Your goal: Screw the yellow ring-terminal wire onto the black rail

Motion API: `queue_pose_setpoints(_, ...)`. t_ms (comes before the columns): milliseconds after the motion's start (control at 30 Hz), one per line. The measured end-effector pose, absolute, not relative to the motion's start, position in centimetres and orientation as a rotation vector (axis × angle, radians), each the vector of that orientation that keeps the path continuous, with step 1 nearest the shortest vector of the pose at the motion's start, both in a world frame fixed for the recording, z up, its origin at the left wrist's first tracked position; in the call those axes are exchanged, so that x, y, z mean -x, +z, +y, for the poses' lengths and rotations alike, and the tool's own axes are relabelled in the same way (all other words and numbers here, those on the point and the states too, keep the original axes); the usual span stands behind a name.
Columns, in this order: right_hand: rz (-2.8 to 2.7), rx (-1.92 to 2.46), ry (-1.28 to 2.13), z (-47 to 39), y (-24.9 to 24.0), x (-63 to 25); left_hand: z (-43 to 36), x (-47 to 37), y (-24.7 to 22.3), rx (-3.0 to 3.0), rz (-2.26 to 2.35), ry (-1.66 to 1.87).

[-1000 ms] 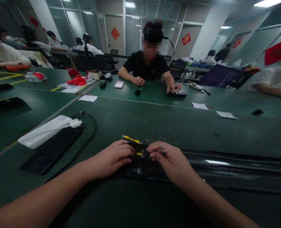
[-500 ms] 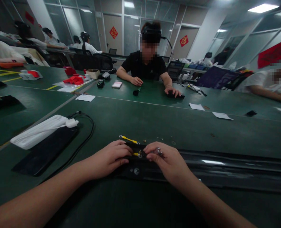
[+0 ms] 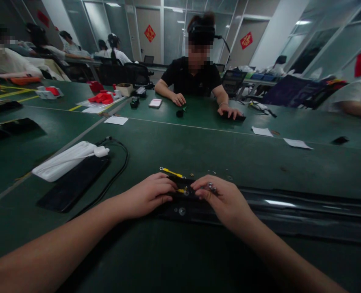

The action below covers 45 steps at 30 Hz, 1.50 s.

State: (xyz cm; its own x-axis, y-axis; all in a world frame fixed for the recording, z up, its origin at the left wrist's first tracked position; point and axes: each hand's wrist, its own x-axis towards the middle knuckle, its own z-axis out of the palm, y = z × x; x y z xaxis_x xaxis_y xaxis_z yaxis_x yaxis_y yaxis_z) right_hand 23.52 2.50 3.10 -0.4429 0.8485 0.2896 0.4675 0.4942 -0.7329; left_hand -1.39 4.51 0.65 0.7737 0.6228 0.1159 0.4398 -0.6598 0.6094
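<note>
A long, glossy black bar (image 3: 293,211) lay on the near part of a green worktop (image 3: 156,142), its left end between two bare hands, its right end running out of view; the worktop's near edge could not be made out. At the worked end, a short yellow lead (image 3: 181,190) met a small metal fitting (image 3: 186,190); a round silver fastener (image 3: 182,211) sat on the bar's nearer strip.

The left hand (image 3: 146,197) rested over the bar's left end, fingers bent, though whether they gripped it could not be told; the right hand (image 3: 226,199) had its thumb and forefinger drawn together beside the fitting, and small silver pieces (image 3: 211,186) held in its curled fingers; anything between those fingertips was hidden.

The bar looked stiff and awkwardly long, its shine probably slippery and easily scratched; its weight was hard to judge; two well-spaced holds along its edges seemed best, clear of the lead, which looked light and bendable, safest taken by its yellow sleeve.

Just beyond lay a loose yellow lead (image 3: 172,173) and a tiny brass ring (image 3: 192,174); further out, a person in black (image 3: 195,83) sat opposite.
</note>
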Motion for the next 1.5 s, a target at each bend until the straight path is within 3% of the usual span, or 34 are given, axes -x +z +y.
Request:
queue_pose_setpoints(1100, -2.010, 1.173, 0.704, 2.5, 3.0, -23.8, 4.6, 1.6, 0.5, -2.408, 0.789, 0.445)
queue_pose_setpoints(1500, -1.809, 1.117, 0.932, 2.7, 1.8, -24.4, 4.6, 1.5, 0.7, -2.424, 0.752, 0.453)
